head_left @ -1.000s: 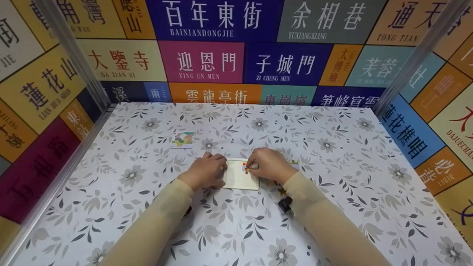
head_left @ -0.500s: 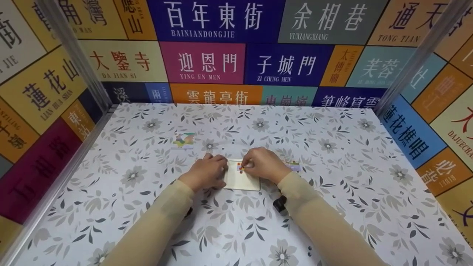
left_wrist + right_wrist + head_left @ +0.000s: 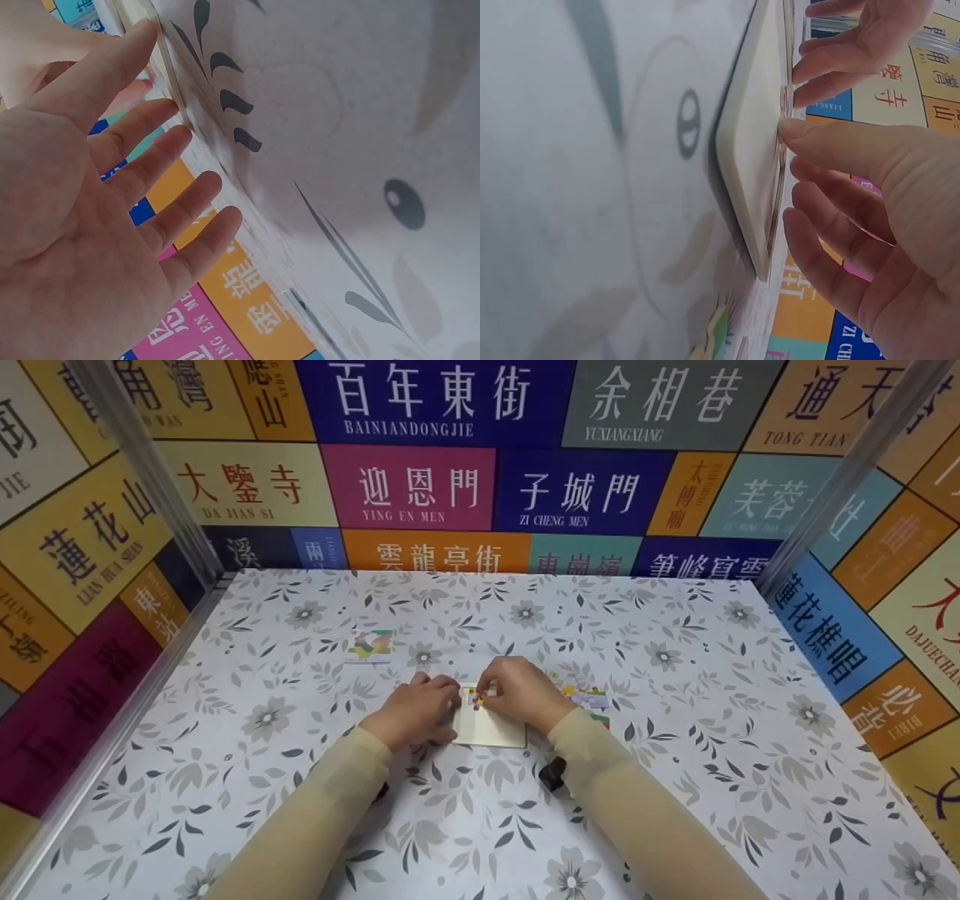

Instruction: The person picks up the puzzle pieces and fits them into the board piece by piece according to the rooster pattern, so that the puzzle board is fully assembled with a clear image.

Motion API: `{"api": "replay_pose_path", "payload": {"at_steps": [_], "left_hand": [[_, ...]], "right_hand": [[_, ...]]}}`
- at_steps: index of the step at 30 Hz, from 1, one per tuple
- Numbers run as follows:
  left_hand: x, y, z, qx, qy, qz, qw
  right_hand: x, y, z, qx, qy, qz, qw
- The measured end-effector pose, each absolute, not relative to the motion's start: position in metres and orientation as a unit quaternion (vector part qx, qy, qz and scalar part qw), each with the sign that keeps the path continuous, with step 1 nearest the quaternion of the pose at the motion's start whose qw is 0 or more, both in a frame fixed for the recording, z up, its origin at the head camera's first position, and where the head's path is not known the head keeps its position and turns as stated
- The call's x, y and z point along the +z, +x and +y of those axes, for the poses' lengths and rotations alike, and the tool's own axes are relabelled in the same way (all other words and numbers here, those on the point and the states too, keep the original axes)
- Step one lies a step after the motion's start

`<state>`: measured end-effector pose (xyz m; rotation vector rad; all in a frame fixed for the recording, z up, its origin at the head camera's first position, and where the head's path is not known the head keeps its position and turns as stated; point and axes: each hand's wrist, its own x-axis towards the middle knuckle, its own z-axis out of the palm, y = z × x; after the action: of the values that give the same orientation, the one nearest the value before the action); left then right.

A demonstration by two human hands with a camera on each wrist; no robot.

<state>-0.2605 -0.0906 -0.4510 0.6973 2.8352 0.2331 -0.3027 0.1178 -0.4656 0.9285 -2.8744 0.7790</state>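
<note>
Desk (image 3: 675, 810): covered in a grey floral cloth, enclosed on three sides by panels printed with place names.

Puzzle board (image 3: 487, 727): a cream, shallow tray lying flat near the middle of the desk, between both hands. Its surface is almost wholly bare; only one small area at the far edge shows colour. Judged from this, the work is at an early stage, with nearly all of the board left to fill.

Left hand (image 3: 416, 709): rests at the board's left edge, fingers (image 3: 161, 157) straight and slightly apart, steadying the board and gripping nothing.

Right hand (image 3: 525, 694): over the board's far edge, fingertips (image 3: 795, 129) pressing a small coloured piece (image 3: 475, 699) down onto the board. Whether that piece is fully seated cannot be told.

Loose pieces (image 3: 589, 697): a small coloured cluster lies on the desk just right of the right hand, unplaced.

Picture card (image 3: 370, 645): lies apart, to the far left of the board, untouched.
</note>
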Motion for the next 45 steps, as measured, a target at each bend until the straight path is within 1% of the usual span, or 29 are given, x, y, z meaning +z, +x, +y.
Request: {"api": "replay_pose_path", "payload": {"at_steps": [5, 13, 22, 38, 45], "left_hand": [[-0.451, -0.26, -0.09, 0.082, 0.242, 0.961, 0.102], [-0.454, -0.262, -0.093, 0.085, 0.241, 0.961, 0.106], [-0.454, -0.263, -0.095, 0.125, 0.236, 0.958, 0.101], [-0.452, -0.264, -0.095, 0.107, 0.248, 0.956, 0.111], [-0.453, -0.263, -0.097, 0.117, 0.255, 0.954, 0.106]], "right_hand": [[-0.467, -0.303, 0.117, 0.247, 0.302, -0.92, 0.029], [-0.466, -0.304, 0.113, 0.251, 0.278, -0.927, 0.0], [-0.467, -0.303, 0.114, 0.252, 0.271, -0.929, -0.003], [-0.462, -0.286, 0.158, 0.233, 0.27, -0.934, 0.026], [-0.46, -0.281, 0.176, 0.234, 0.246, -0.941, 0.007]]}}
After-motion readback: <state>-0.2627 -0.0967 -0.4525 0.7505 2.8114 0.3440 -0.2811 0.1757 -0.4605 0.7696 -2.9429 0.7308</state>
